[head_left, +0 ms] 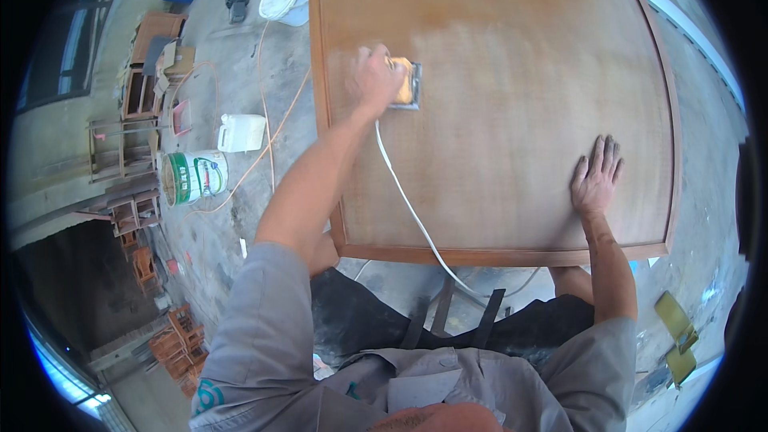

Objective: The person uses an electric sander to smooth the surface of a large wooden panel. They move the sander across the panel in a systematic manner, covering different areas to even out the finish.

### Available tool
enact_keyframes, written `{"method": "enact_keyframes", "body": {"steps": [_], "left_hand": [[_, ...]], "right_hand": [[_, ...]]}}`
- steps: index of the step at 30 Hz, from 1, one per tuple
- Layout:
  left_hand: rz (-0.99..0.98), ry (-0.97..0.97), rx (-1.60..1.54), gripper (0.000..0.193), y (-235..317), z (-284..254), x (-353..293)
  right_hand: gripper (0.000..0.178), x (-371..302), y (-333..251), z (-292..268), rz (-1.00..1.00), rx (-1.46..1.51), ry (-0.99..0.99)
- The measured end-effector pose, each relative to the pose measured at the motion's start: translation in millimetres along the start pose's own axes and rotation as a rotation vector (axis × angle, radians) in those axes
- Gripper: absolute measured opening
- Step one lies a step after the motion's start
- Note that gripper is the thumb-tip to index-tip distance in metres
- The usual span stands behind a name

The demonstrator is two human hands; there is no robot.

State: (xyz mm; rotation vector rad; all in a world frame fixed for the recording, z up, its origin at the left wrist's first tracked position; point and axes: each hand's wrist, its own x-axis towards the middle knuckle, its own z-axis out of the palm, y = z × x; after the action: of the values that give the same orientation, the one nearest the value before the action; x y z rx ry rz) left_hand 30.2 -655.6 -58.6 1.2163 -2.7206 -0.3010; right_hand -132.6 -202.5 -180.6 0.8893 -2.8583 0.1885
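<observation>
My left hand (376,80) grips a yellow palm sander (406,84), its fingers wrapped over the body and slightly blurred. The sander's dark rectangular pad lies against a large brown wooden panel (488,160) with a raised frame along its edges. From the sander a white cord (406,196) runs down over the panel's near edge. My right hand (594,182) rests flat on the panel's right side, fingers stretched out and dusty at the tips. Around the sander and toward me the wood looks pale and dusty; the far part is a darker, glossier brown.
On the concrete floor to the left are a white jug (242,134), a green-and-white bucket (196,178) lying on its side, and a white pail (282,2). An orange hose (276,132) crosses the floor there. Wooden chair frames (182,340) stand farther left.
</observation>
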Motion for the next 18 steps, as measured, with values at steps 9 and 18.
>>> {"method": "enact_keyframes", "body": {"steps": [9,18], "left_hand": [[-0.051,0.004,0.067,0.035,-2,-4,30],[-0.047,-0.108,-0.023,0.036,0,-13,-113]], "right_hand": [[0.065,3,-6,-7,0.007,0.021,-0.010],[0.063,3,-3,2,0.028,-0.012,0.004]]}}
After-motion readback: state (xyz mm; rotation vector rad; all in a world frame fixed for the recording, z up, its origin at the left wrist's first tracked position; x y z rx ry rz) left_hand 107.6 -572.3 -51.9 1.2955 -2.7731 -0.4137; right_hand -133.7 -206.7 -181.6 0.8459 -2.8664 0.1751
